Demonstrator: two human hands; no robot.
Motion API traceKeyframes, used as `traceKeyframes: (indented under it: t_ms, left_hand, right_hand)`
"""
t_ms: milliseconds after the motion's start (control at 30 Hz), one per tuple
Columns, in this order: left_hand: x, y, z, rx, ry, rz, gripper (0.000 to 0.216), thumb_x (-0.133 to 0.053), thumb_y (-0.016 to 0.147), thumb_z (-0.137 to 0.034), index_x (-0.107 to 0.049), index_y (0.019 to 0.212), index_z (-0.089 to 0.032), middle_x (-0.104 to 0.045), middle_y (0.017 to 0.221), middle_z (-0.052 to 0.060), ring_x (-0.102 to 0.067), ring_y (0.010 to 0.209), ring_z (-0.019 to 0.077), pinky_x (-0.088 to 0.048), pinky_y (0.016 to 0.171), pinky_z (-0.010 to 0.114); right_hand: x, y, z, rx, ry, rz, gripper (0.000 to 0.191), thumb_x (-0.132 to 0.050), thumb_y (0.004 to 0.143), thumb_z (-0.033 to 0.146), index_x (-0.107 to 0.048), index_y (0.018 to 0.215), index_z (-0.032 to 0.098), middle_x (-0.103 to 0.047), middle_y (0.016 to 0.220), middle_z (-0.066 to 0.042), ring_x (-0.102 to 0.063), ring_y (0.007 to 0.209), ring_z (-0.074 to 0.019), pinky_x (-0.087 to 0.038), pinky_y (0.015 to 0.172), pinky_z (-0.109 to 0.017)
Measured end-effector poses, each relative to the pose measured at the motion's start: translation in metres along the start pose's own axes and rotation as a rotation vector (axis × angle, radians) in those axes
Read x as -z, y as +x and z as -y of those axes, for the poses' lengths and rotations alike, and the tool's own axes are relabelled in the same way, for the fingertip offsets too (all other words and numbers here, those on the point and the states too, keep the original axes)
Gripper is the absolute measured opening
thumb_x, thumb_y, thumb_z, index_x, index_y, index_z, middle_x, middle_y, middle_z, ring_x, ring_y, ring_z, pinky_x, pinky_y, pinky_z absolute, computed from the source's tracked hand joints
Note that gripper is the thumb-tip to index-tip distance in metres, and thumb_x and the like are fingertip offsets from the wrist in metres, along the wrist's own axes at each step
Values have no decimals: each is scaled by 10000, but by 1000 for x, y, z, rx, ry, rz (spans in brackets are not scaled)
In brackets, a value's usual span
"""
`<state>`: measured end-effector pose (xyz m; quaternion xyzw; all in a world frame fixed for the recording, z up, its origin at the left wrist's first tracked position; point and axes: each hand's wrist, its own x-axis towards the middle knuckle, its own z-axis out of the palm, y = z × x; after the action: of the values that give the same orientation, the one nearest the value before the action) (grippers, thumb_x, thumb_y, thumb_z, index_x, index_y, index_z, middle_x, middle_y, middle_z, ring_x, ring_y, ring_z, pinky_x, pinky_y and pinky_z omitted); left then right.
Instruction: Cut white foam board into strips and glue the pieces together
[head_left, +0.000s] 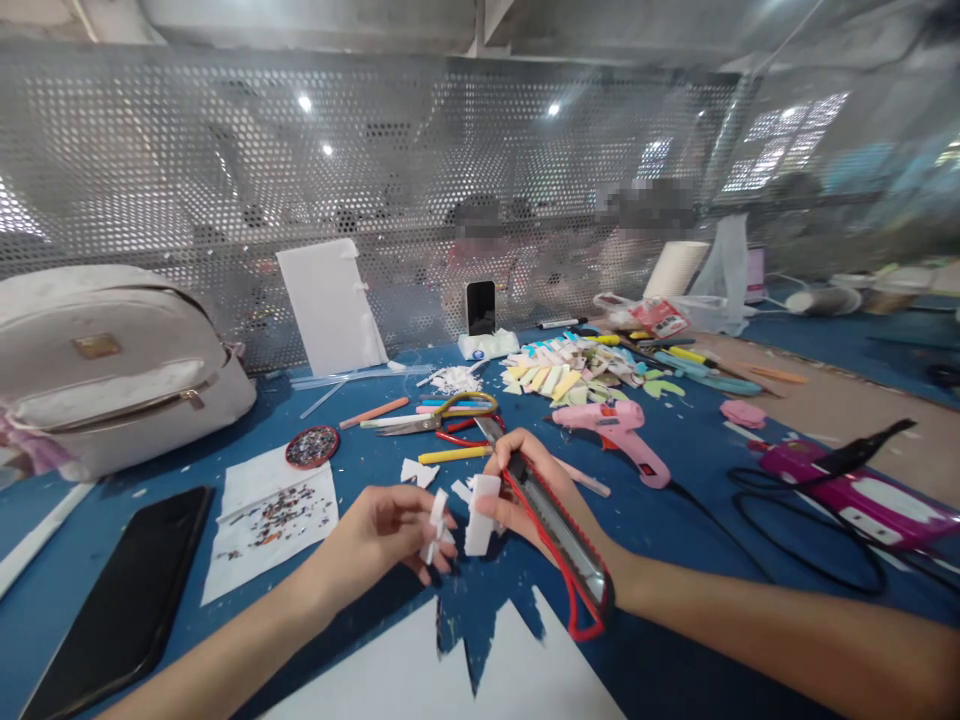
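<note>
My left hand (397, 528) is closed with small cut white scraps (436, 525) between its fingers. In my right hand (536, 490) lies a red utility knife (551, 530), its blade end pointing away and its red loop towards me. The same hand pinches a small white rectangular piece (480, 515), which looks like foam or card, close to the left fingers. Below both hands is a white sheet (450, 680) with a jagged, notched far edge. More white scraps (418, 472) lie just beyond the left fingertips.
Beyond the hands are scissors (420, 424), a yellow stick (454, 455) and a pink glue gun (611, 430) with its cord. A pile of coloured pieces (562, 370) lies farther back. At left are a phone (124, 600), a paper with bits (277, 510) and a backpack (112, 370).
</note>
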<state>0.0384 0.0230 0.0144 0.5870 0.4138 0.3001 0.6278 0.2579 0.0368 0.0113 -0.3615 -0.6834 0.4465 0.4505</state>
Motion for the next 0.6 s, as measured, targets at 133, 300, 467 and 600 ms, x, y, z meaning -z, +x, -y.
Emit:
traceKeyframes:
  t_ms: [133,300,467,600]
  left_hand:
    - [44,6,-16,-14,204,26,393,-734,758,-487,-732,910,-125,-751,804,88,-686,653,183,-520,546,234]
    - [97,2,-31,-65,463,-92,331,-672,841,-350,-714,1103,-153,-732,795,28,-582,568,102,-468,554,195]
    - [78,36,-43,-135,669,14,289,-609,866,-333,-761,1036,-155,-712,697,17,-565,502,107,-454,518,212]
    - [52,104,-76,-301,840,-83,287,-555,923,-285,-732,1082,-124,-725,803,50,-644,688,165,-505,683,282]
  right_hand:
    - [-2,-2,-1,7,-29,-10,312,-708,802,234,-424,929,237,-495,879,38,-475,642,-105,-405,585,-235]
    - [-5,-5,0,-28,-6,15,308,-712,814,266,-427,927,237,-506,853,40,-464,621,-103,-393,585,-234]
    - [-8,-7,1,-2,11,30,307,-717,815,273,-431,917,232,-503,854,36,-477,652,-110,-396,607,-237]
    - [-7,-7,-1,25,23,14,306,-710,825,268,-428,938,232,-508,886,31,-469,647,-102,-402,614,-235]
